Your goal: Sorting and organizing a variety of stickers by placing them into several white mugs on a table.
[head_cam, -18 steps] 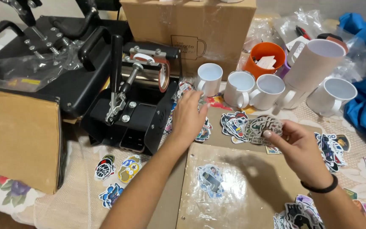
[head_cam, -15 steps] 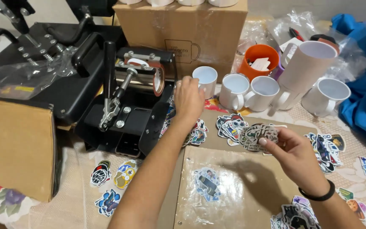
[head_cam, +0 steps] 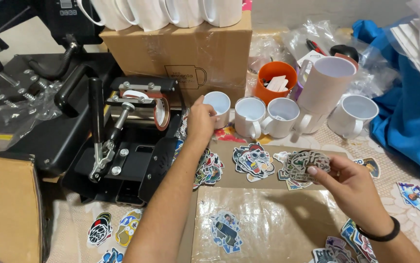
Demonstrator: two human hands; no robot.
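Observation:
My left hand (head_cam: 201,122) reaches forward and closes on a small white mug (head_cam: 218,106) at the left end of a row of white mugs (head_cam: 278,116). My right hand (head_cam: 349,182), with a black band on the wrist, holds a stack of cut-out stickers (head_cam: 303,163) over a sheet of brown cardboard (head_cam: 268,219). More sticker piles (head_cam: 253,159) lie on the cardboard between my hands.
A black mug heat press (head_cam: 127,141) stands at left beside a larger flat press (head_cam: 20,97). A cardboard box (head_cam: 181,53) with white mugs on top sits behind. An orange cup (head_cam: 274,80), a tall white tumbler (head_cam: 324,87) and blue cloth (head_cam: 405,117) are at right.
My left hand has moved forward from the sticker piles up to the small white mug. My right hand has stayed over the cardboard with its sticker stack.

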